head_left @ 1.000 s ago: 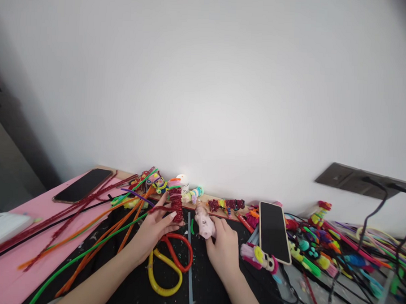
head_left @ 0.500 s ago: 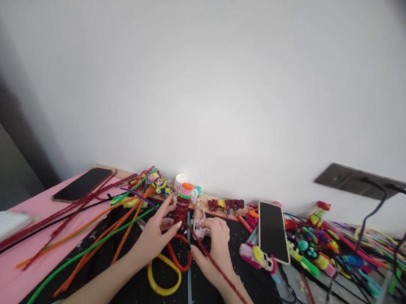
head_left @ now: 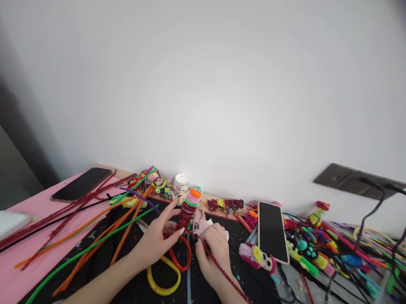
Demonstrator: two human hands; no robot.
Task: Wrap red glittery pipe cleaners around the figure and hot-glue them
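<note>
Red coil figure (head_left: 188,211): upright at table centre, 12 o'clock of scissors (head_left: 169,265); pink-orange cap
Left hand (head_left: 159,238): fingers pinching its base
Right hand (head_left: 211,251): clenched on dark-red pipe cleaner (head_left: 224,275), trailing toward 5 o'clock
Phone (head_left: 272,231): 3 o'clock

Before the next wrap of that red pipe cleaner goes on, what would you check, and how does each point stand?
1. Left hand steadies the red coil figure: ok, its fingers touch it.
2. Right hand grips the red pipe cleaner: ok, the strand runs out from the hand toward the camera.
3. Strand joined to the figure: cannot tell, the fingers hide the joint.
4. Scissors apart from the strand: ok, they lie flat under the left hand.
5. Phone apart from the hands: ok, it lies to the right.
</note>
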